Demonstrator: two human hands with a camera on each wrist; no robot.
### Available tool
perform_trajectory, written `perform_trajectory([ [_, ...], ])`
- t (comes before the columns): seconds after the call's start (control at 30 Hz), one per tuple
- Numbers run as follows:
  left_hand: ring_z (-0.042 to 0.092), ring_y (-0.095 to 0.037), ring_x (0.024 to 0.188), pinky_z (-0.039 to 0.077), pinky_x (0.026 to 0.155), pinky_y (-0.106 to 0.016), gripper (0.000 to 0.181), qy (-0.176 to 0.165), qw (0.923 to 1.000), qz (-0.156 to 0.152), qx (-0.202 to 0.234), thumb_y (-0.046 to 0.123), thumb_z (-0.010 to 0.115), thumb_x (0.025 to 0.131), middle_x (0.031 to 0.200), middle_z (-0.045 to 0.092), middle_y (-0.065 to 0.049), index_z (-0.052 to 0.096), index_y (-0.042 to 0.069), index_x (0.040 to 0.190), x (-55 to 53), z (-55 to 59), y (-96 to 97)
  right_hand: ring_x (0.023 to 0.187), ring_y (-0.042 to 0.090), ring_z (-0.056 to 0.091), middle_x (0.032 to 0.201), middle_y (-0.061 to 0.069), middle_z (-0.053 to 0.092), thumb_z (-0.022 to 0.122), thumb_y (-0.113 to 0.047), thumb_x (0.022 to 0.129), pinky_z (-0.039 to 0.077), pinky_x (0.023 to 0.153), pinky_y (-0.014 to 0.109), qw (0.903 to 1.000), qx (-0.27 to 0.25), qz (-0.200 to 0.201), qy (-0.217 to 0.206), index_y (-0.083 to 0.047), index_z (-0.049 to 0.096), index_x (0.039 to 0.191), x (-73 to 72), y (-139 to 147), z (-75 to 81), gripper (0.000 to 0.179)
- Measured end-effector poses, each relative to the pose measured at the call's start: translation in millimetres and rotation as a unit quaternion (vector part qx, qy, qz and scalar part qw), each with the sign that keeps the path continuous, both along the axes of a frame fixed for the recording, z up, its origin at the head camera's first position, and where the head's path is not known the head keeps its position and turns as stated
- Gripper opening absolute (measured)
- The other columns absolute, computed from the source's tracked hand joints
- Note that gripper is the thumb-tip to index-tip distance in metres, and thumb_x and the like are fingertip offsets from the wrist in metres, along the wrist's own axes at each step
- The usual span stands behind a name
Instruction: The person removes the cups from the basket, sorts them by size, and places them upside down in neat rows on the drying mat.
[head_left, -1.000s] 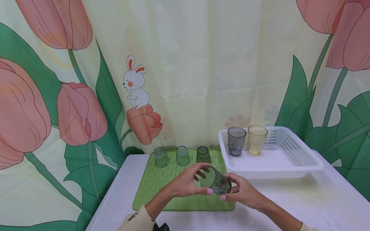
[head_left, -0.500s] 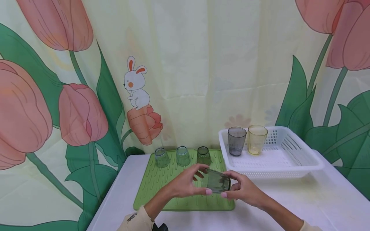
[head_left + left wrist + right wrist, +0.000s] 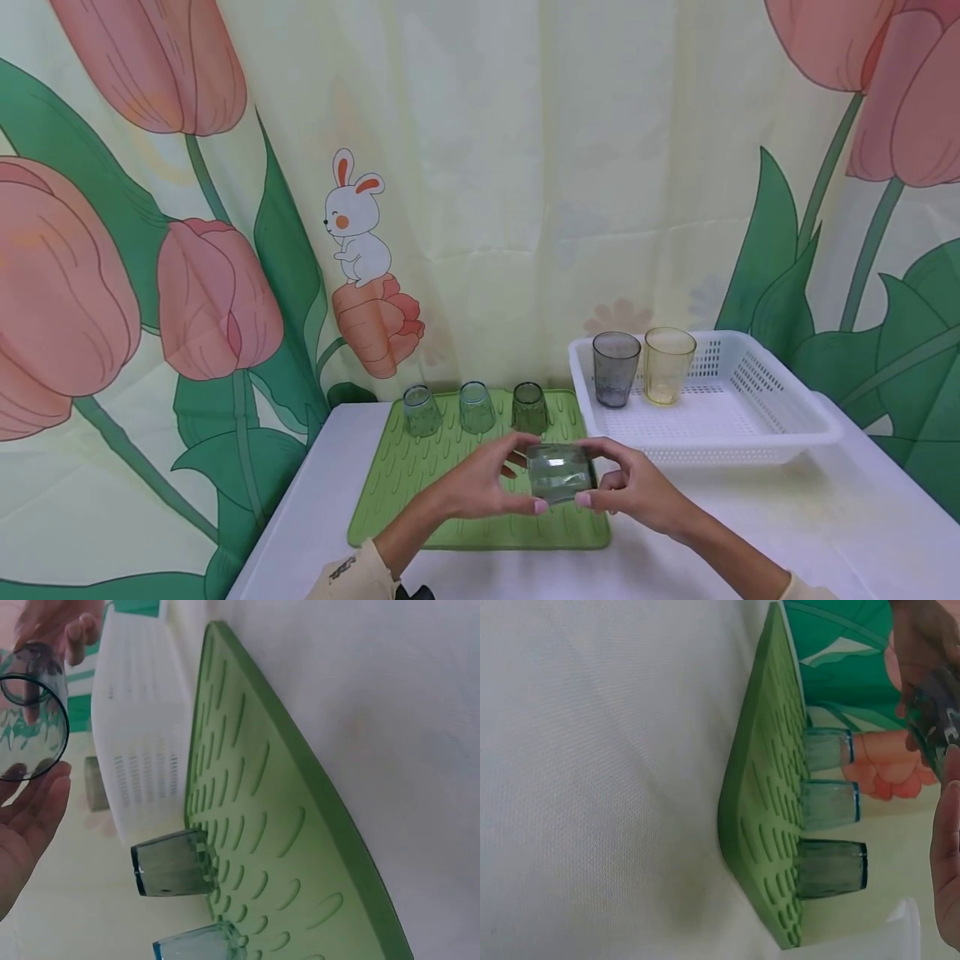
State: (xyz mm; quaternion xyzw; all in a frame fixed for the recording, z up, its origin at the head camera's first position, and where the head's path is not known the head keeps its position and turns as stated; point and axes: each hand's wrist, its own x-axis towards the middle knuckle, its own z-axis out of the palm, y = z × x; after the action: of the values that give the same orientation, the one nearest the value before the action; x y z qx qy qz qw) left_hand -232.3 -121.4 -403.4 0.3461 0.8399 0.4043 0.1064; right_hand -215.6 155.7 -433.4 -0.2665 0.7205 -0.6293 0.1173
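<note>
A dark green-grey drinking glass is held on its side above the front of a green drying mat. My left hand holds it by the rim end, thumb in front and fingers behind. At the base end, my right hand grips it between thumb and fingers. The left wrist view looks into the open rim of the glass. Three smaller-looking glasses stand upside down along the mat's back edge: a pale green one, a bluish one and a dark one.
To the right of the mat is a white perforated plastic basket. A grey glass and a yellow glass stand upright at its left side. A white cloth covers the table, and a printed curtain hangs behind.
The glass has turned between both hands, from tilted with its open mouth showing to nearly level and side-on. Both hands stay at about the same spot over the mat.
</note>
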Motion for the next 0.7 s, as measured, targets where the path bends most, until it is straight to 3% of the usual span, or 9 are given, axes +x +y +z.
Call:
perform_trajectory([
  [0.1,0.058,-0.011,0.118,0.052,0.096,-0.028,0.080,-0.004,1.0000,0.000,-0.004,0.042,0.081,0.082,0.133,0.059,0.002,0.043,0.016,0.147,0.0,-2.0,0.4,0.061,0.006,0.060,0.123,0.016,0.052,0.072,-0.004,0.089,0.050,0.054,0.025,0.9998,-0.009,-0.013,0.014,0.003,0.044,0.142,0.9,-2.1,1.5,0.061],
  [0.33,0.057,-0.006,0.114,0.051,0.096,-0.026,0.079,-0.014,0.9999,0.001,-0.001,0.037,0.084,0.080,0.127,0.060,0.004,0.044,0.017,0.146,0.4,-6.8,3.9,0.065,0.006,0.062,0.133,0.029,0.044,0.071,-0.004,0.090,0.051,0.056,0.025,0.9991,-0.025,-0.030,0.015,0.006,0.041,0.144,2.1,-5.2,4.7,0.062],
  [0.53,0.057,-0.007,0.114,0.053,0.098,-0.031,0.078,-0.019,0.9995,0.009,0.025,0.035,0.085,0.080,0.128,0.060,0.002,0.045,0.015,0.144,2.1,-8.1,6.8,0.068,0.008,0.065,0.134,0.025,0.045,0.070,-0.003,0.090,0.053,0.057,0.028,0.9986,-0.036,-0.039,0.006,0.005,0.043,0.143,2.9,-5.0,5.0,0.060],
  [0.7,0.059,-0.008,0.113,0.052,0.096,-0.025,0.077,-0.005,0.9989,0.017,0.043,0.036,0.085,0.080,0.128,0.061,0.001,0.047,0.015,0.143,1.7,-7.8,8.0,0.071,0.011,0.067,0.135,0.020,0.047,0.068,-0.003,0.091,0.054,0.059,0.027,0.9978,-0.047,-0.046,-0.002,0.004,0.042,0.144,1.9,-5.0,6.0,0.060],
])
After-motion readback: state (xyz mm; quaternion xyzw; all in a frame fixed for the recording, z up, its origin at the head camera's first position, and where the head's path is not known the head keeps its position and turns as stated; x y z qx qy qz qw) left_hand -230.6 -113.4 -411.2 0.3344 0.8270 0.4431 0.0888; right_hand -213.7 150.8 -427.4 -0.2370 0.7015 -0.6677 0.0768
